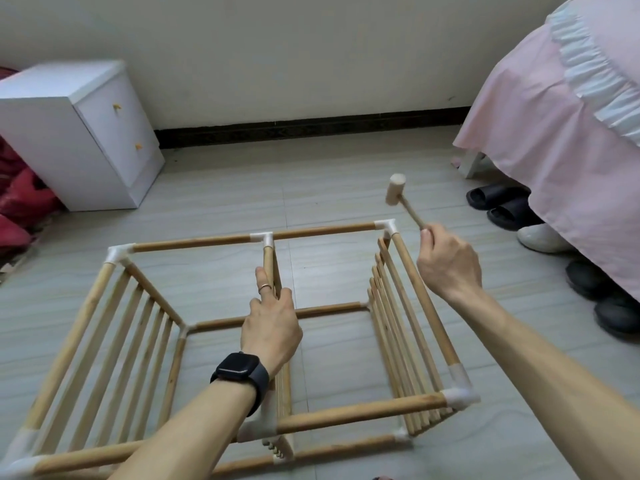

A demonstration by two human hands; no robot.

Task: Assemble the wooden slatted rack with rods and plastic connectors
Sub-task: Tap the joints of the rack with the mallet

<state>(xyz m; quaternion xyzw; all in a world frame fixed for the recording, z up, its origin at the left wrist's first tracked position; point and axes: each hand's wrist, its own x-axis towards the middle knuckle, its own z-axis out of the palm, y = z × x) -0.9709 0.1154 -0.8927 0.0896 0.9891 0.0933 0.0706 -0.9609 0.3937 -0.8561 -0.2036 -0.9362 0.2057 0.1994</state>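
Wooden slatted rack (242,341): centre and lower half of frame, standing on tiled floor (329,188), near side running off the bottom and lower-left edges. Open floor beyond the far rail up to the dark skirting; narrow strip of floor on the right between rack and shoes.

Slatted panels, 3: left side (104,358), middle (277,341), right side (398,327). Rods joining them in pairs front and back, top and bottom; exact number not countable where arms cover them. White plastic connectors: corner pieces at far left (117,254), far right (386,227), near right (460,394); one T-piece (264,238) mid far rail; others low in frame, partly hidden.

Left hand (272,323): grip closed round the top rod of the middle panel, forefinger stretched along it, ring on one finger, black watch (240,370) on the wrist.

Right hand (446,261): grip closed on the handle end of a small wooden mallet (396,190), head raised in the air above and just right of the far-right corner piece, not touching it.

Surroundings: white cabinet (79,133), 2 drawers, upper left; red fabric (20,202) at left edge; bed with pink skirt (561,133) upper right; shoes (509,206) along the bed's foot, about 5 visible, partly under the skirt.
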